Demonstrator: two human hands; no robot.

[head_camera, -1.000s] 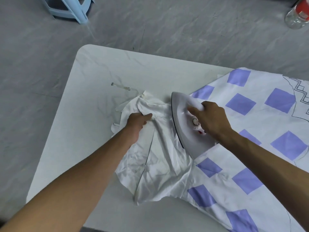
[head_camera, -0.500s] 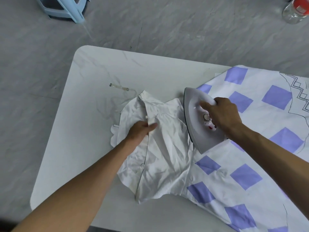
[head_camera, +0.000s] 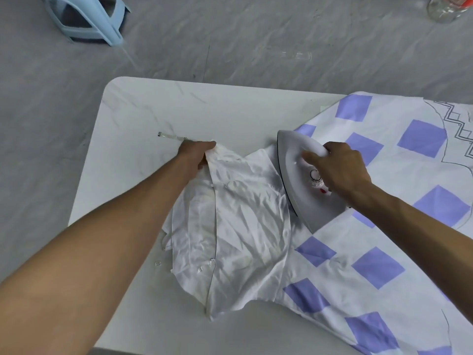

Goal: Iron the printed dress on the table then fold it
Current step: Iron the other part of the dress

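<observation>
The printed dress [head_camera: 378, 267] lies across the white table [head_camera: 143, 119], its skirt white with purple squares on the right. Its plain white bodice [head_camera: 245, 226] is crumpled at the centre. My left hand [head_camera: 195, 153] pinches the bodice's far top corner, beside a clear strap [head_camera: 170, 136]. My right hand [head_camera: 337, 169] grips the handle of a white iron [head_camera: 299, 185]. The iron rests on the dress where bodice meets skirt, its tip pointing away from me.
A light-blue plastic stool [head_camera: 92, 19] stands on the grey floor beyond the table's far left corner. A clear bottle with a red label [head_camera: 448, 7] is at the top right. The table's left edge and rounded far corner are bare.
My left hand moved from the middle of the bodice up to its far top corner and took hold of it. The iron slid right, off the bodice toward the skirt.
</observation>
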